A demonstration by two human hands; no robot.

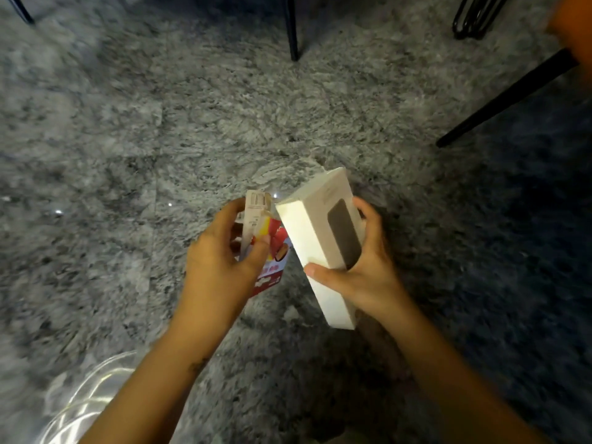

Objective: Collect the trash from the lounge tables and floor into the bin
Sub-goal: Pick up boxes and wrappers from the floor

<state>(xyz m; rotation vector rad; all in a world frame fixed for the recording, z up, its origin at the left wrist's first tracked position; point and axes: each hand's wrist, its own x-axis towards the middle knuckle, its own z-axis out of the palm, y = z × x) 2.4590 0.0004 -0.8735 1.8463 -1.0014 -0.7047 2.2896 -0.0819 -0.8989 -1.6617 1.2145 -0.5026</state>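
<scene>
Trash is held above the grey rug (160, 123): a long white box (307, 232) wrapped by right hand (365, 270) fingers and, at its 9 o'clock, a smaller red carton (278, 233) pinched by left hand (217, 264) fingers, likely gathered for one bin trip.

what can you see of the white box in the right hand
The white box is long and rectangular, seemingly smooth cardboard, closed, with a dark rounded oblong printed on its top face. It is held tilted above the grey shaggy carpet. The right hand grips it mid-length, thumb on one long side, fingers curled round the other.
</scene>
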